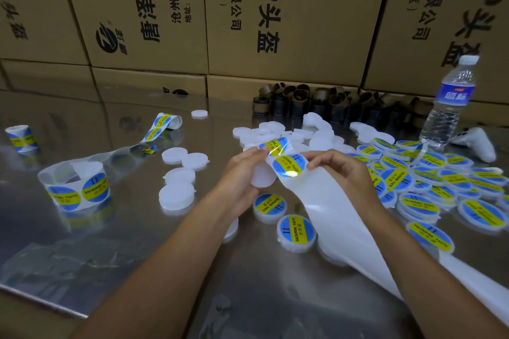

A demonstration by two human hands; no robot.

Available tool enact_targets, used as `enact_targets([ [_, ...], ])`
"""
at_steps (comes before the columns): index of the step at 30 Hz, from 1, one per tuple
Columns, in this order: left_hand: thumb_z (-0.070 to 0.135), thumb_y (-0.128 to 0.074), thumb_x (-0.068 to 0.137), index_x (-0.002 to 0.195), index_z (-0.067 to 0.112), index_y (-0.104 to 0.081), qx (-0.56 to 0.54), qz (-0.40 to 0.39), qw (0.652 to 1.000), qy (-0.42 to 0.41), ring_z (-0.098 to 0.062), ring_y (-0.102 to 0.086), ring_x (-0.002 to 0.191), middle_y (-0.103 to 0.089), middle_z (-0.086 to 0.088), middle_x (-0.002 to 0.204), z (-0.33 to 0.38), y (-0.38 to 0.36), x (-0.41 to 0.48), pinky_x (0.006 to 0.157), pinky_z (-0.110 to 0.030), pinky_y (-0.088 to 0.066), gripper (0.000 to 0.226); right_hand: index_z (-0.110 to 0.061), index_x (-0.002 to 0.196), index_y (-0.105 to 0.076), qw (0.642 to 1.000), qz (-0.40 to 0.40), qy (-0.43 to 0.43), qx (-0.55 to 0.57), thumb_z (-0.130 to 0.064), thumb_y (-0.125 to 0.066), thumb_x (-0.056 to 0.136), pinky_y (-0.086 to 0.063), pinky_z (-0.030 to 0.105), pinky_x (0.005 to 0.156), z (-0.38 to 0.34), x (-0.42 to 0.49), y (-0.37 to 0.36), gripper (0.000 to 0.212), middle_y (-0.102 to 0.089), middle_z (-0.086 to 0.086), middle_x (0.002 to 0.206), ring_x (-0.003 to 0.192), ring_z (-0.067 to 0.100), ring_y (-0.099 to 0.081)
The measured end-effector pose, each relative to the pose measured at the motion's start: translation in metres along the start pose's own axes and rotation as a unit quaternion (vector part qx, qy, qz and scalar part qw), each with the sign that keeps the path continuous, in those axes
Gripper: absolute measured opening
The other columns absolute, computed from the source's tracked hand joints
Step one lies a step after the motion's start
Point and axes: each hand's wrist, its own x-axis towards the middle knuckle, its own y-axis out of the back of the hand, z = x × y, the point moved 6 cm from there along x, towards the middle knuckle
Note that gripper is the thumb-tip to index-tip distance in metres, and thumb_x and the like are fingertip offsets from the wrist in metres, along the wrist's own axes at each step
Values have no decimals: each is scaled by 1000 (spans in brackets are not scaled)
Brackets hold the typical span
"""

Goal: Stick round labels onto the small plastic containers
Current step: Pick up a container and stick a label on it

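My left hand (239, 173) holds a plain white round container (263, 177) and also pinches the top of the label strip (330, 209) near a blue-and-yellow round label (275, 146). My right hand (344, 170) pinches the edge of the second blue-and-yellow label (289, 164) on the same strip. The white backing hangs down to the lower right. Two labelled containers (296, 232) lie just below my hands. A heap of labelled containers (429, 187) lies to the right. Plain white containers (179, 173) lie to the left and more plain containers (289, 132) behind my hands.
The shiny metal table (124, 228) holds a label roll (77, 187) at left, a smaller roll (20, 137) far left and a loose strip (162, 124). Empty brown cores (316, 102), a water bottle (451, 102) and a white controller (476, 140) stand at back right. Cardboard boxes (248, 14) wall the back.
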Motion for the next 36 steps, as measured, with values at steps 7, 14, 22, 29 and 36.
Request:
enact_targets([
  [7, 13, -56, 94, 110, 8, -65, 56, 27, 996, -66, -25, -69, 89, -71, -14, 105, 0, 6, -1, 79, -35, -57, 19, -29, 64, -70, 992, 28, -37, -114, 5, -43, 86, -55, 33, 77, 6, 5, 9, 49, -71, -13, 92, 94, 28, -64],
  [14, 20, -64, 89, 84, 13, -67, 116, 37, 987, -105, -22, -67, 81, -72, -10, 89, 4, 5, -6, 83, -42, -53, 9, -16, 98, -71, 902, 93, 177, -384, -16, -62, 82, -43, 30, 84, -31, -12, -33, 18, -66, -3, 96, 96, 17, -56],
  [22, 29, -66, 87, 72, 14, -59, 138, 35, 986, -83, -27, -61, 84, -68, -17, 93, 2, 5, -12, 94, -51, -47, 23, -8, 106, -70, 851, 129, 164, -482, -21, -74, 78, -42, 39, 80, -18, -10, -34, 31, -67, 7, 103, 100, 32, -58],
  [29, 32, -55, 93, 91, 5, -68, 134, 22, 988, -74, -32, -61, 94, -66, -27, 108, 3, 2, -14, 99, -52, -43, 30, -8, 97, -72, 856, 159, 194, -453, -18, -78, 72, -46, 41, 78, -20, -13, -30, 28, -69, 5, 94, 93, 32, -58],
  [36, 30, -64, 88, 70, 18, -65, 164, 70, 981, -79, -24, -60, 82, -67, -9, 88, 4, 11, -13, 82, -40, -49, 22, -13, 94, -73, 865, 138, 182, -446, -19, -76, 74, -31, 30, 82, -12, -12, -26, 21, -72, 0, 87, 91, 28, -60],
])
